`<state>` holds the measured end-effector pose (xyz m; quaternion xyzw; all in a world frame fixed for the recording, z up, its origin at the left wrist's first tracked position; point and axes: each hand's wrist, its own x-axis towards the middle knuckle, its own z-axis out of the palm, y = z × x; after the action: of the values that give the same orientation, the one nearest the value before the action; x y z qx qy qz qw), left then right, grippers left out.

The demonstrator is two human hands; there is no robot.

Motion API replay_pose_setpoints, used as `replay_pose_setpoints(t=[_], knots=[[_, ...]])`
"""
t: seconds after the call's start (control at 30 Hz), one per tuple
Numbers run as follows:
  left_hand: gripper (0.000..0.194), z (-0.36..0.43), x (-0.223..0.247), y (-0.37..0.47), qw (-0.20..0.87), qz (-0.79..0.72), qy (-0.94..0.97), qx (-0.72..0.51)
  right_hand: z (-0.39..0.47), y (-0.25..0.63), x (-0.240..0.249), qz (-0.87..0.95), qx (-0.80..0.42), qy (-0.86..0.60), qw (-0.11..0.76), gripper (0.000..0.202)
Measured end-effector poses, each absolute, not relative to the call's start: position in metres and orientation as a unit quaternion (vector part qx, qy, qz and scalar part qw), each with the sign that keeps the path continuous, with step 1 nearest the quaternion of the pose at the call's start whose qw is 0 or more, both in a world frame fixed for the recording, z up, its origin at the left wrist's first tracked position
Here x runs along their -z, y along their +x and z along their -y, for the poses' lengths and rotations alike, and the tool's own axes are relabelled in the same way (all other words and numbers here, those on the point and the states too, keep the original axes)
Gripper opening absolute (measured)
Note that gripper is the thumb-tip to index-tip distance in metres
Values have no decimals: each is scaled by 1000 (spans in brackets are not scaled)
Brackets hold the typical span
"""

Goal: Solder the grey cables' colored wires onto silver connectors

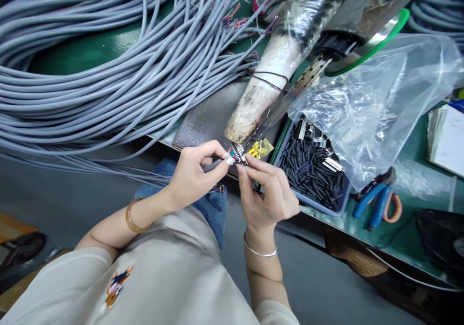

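Note:
My left hand (195,174) pinches the end of a grey cable (212,166), with thin coloured wires showing at its tip. White coverings sit on its fingertips. Close against it, my right hand (268,192) has thumb and finger closed on a small metal multi-pin connector (238,153). The wires meet the connector between both hands, at the bench edge; fingers hide the exact joints. Just beyond the fingertips is a yellow piece (264,148), partly covered. A hose nozzle (248,107) wrapped in stained white material ends right above the connector.
Many grey cables (137,90) with stripped ends cover the bench's left. To the right stand a blue tray (339,212) of short black tubes and connectors, a clear plastic bag (395,83) and blue-handled pliers (380,204). A dark board (203,119) lies under the nozzle.

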<state>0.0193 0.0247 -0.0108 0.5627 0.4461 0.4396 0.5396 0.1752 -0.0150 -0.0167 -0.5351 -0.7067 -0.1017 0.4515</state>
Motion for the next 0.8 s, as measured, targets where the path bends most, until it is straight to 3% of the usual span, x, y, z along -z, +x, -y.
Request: replay_pose_setpoints(t=[0.13,0.27,0.33,0.43,0.5,0.63,0.8], knots=[[17,-25,9,18,569,-439,547,-428,18,174,18,707,111,-528,457,18],[23,-29,5,17,657,-414,481,-407,22,173,16,673,25,-560,484,12],[24,-31,4,16,695,-399,450,-394,22,174,13,628,-15,-568,532,7],[24,-33,3,16,712,-394,422,-399,20,180,7,555,50,-480,678,5],[25,-33,3,15,710,-396,416,-407,20,183,2,526,77,-437,726,12],[28,-34,3,16,706,-396,418,-412,27,180,-1,577,18,-524,626,34],[25,-34,2,19,671,-408,448,-427,26,171,10,675,40,-561,478,20]])
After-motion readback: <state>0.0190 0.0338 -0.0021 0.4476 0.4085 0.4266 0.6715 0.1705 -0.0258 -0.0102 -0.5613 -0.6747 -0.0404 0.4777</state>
